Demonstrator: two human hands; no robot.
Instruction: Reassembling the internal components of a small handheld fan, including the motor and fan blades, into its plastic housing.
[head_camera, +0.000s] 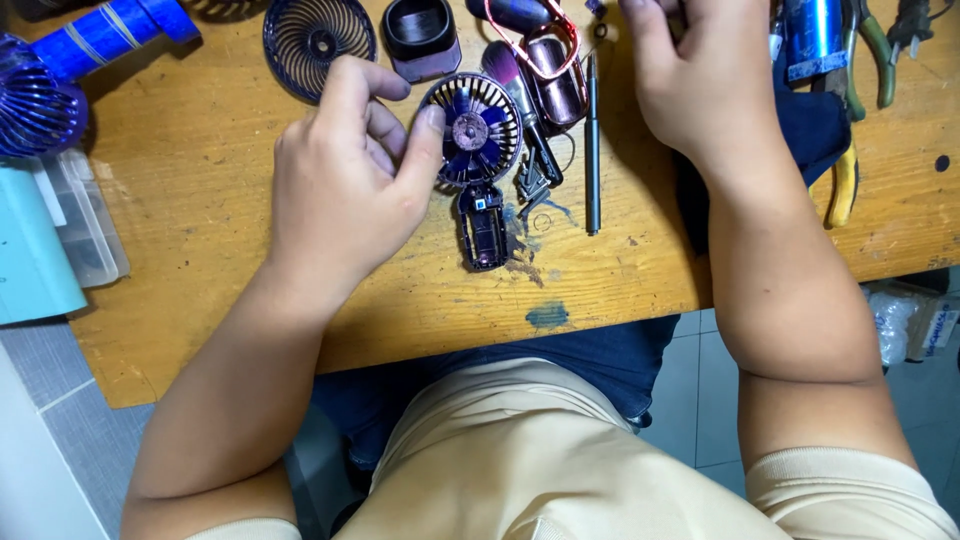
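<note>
Scuffed plywood table (200, 180), grey tile floor below. Left hand (345, 185) pinching round ribbed plastic fan (472, 130) at table centre. Right hand (690, 80), two o'clock of fan, grip indeterminate. Slim screwdriver (592, 140) alongside.

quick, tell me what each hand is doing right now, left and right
Left hand: thumb and fingers pinch the rim of the small purple fan lying on the wooden table.
Right hand: fingers curled at the frame's top edge; holding anything cannot be told.
</note>
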